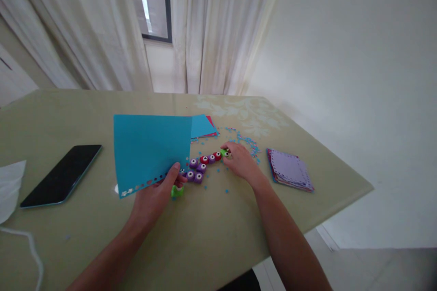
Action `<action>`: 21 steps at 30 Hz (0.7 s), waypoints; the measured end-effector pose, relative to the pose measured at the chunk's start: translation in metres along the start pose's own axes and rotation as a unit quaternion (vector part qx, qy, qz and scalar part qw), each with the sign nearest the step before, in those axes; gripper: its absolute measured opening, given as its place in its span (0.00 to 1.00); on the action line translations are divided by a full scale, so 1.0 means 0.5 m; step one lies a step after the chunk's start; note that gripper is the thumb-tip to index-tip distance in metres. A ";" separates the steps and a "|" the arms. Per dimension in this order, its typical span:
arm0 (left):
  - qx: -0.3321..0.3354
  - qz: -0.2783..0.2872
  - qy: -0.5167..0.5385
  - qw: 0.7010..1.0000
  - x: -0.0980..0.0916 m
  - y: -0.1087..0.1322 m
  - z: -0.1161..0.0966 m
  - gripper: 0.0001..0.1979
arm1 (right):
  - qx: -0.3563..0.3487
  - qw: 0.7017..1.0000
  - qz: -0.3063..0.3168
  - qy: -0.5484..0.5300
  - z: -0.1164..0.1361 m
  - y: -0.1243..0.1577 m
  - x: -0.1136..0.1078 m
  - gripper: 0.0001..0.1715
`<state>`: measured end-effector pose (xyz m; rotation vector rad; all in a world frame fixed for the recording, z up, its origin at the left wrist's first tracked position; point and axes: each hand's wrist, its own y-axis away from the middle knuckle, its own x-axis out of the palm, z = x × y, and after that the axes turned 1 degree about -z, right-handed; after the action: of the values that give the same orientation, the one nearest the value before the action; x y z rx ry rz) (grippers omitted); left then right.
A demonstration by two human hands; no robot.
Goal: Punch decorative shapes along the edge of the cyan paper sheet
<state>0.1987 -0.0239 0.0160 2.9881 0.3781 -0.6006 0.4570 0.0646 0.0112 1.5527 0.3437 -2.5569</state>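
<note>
My left hand pinches the lower right corner of a blue sheet of paper, thumb in front. Small shaped holes run along the sheet's bottom edge and start up its right edge. With bent fingers, my right hand grips a small green craft punch at the far end of a row of punches. Red punches and purple punches sit between my hands. Another green punch lies by my left fingers, partly hidden by them.
Blue and red paper lies behind the punches. Tiny blue and pink paper bits are scattered around. A stack of hole-edged paper squares lies at right. On the left are a black tablet, a white sheet and a white cable.
</note>
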 end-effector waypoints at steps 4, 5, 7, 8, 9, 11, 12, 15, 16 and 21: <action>0.002 -0.013 0.014 1.000 0.002 -0.001 -0.002 0.25 | -0.005 0.999 0.009 -0.053 -0.013 0.000 -0.015 0.20; -0.002 -0.017 0.019 1.000 0.002 -0.001 -0.001 0.25 | 0.005 0.998 -0.006 -0.058 -0.022 0.001 -0.026 0.19; -0.003 -0.025 0.015 1.000 0.000 -0.001 0.004 0.25 | 0.030 0.997 -0.052 -0.038 -0.046 0.003 -0.051 0.16; 0.000 -0.028 0.006 1.000 -0.001 -0.001 0.007 0.25 | 0.036 0.997 -0.072 -0.015 -0.060 0.006 -0.064 0.14; 0.002 -0.029 -0.007 1.000 -0.002 -0.001 0.010 0.26 | 0.038 0.996 -0.076 0.001 -0.073 0.009 -0.074 0.13; 0.005 -0.031 -0.033 0.999 -0.004 -0.001 0.015 0.27 | 0.045 0.998 -0.044 0.023 -0.096 0.015 -0.086 0.18; 0.005 -0.033 -0.039 0.999 -0.004 -0.001 0.016 0.28 | 0.044 0.998 -0.020 0.033 -0.104 0.017 -0.087 0.21; 0.010 -0.039 -0.027 0.999 -0.005 0.002 0.014 0.28 | 0.040 0.996 0.029 0.070 -0.113 0.016 -0.077 0.23; 0.007 -0.040 -0.021 0.999 -0.005 0.003 0.013 0.28 | 0.041 0.995 0.035 0.083 -0.112 0.013 -0.073 0.20; -0.030 -0.006 -0.022 0.999 -0.010 0.004 0.012 0.28 | 0.029 0.998 -0.022 0.043 -0.097 0.004 -0.075 0.04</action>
<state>0.1923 -0.0277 0.0123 2.9129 0.4028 -0.6448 0.5161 0.0752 0.0225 1.6975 0.3196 -2.5602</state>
